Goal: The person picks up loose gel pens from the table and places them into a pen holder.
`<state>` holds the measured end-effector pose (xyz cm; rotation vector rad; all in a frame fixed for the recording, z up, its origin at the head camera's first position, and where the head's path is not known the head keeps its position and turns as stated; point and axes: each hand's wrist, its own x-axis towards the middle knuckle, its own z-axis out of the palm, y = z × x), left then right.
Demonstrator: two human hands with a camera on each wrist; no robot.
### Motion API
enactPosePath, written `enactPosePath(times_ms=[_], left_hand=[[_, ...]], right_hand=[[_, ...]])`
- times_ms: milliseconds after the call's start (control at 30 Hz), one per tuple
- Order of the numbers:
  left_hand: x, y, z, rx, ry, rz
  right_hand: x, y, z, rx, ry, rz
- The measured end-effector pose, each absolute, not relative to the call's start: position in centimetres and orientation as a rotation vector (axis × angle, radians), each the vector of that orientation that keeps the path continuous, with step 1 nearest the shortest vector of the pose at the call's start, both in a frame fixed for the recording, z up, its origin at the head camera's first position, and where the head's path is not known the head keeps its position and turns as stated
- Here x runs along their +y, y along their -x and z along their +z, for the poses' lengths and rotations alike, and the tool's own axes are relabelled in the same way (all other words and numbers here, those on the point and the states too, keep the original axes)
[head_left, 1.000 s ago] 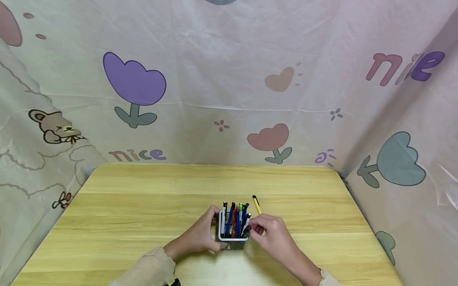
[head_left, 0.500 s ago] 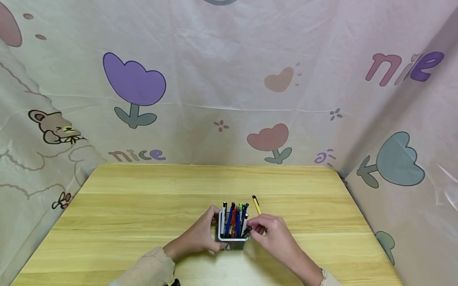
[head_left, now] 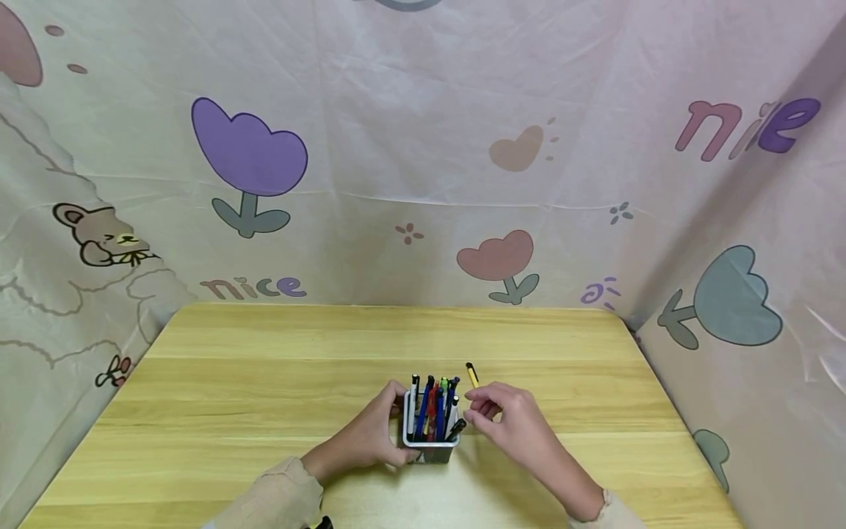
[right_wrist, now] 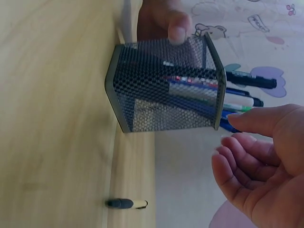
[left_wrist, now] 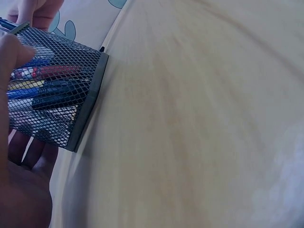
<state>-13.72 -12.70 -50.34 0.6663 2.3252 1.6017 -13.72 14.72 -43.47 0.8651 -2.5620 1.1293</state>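
Note:
A square black mesh pen holder (head_left: 436, 455) with a light rim stands on the table, full of several pens in white, blue, red, green and black. My left hand (head_left: 371, 435) grips its left side, thumb at the front and fingers behind, as the left wrist view also shows. A black pen (head_left: 457, 429) leans out over the holder's right corner. Just right of the rim is my right hand (head_left: 512, 416), fingers loosely bent and holding nothing; its thumb tip is very near the pens. Behind that hand lies a yellow pen (head_left: 472, 374) with a black end.
The light wood table (head_left: 277, 382) has a patterned cloth (head_left: 370, 147) hanging behind it and at both sides. A small black object (head_left: 324, 522) shows at the bottom edge by the left sleeve; its kind cannot be told.
My right hand has let go of the black pen, which stays leaning in the holder, and has moved slightly up and right. The white pen beside it tilted left earlier. My left hand stays put.

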Motion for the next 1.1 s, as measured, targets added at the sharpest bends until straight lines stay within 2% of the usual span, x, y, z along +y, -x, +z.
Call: enactPosePath(times_ms=[400,1100], left_hand=[[-12.7,13.8,-50.7,2.355,-0.713,1.609],[-12.7,13.8,-50.5,2.333,-0.635,1.597]], right_hand=[[14.3,16.2,-44.0,-2.737,-0.522,1.084],[14.2,20.4,-47.7,-3.026,-0.195,0.843]])
